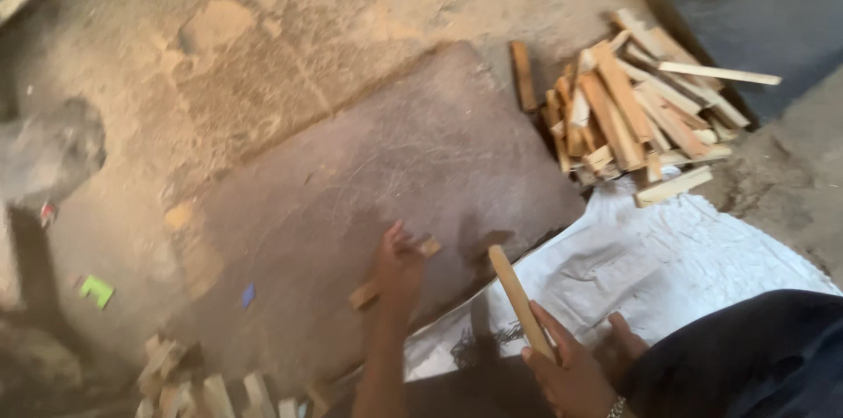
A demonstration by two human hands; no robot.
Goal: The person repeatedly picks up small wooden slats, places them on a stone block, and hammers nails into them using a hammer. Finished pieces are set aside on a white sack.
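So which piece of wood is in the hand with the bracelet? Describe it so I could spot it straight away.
Start at the white woven sack spread on the floor, lower right. At its left edge the right hand grips a pale wooden stick by its lower end. Unlike the short flat piece under the left hand or the heaped offcuts beyond, it is long, slim and raised off the ground.

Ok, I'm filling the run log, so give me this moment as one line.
left hand: on wood strip | right hand: holds stick | surface: brown mat | nearby: wood pile, white sack
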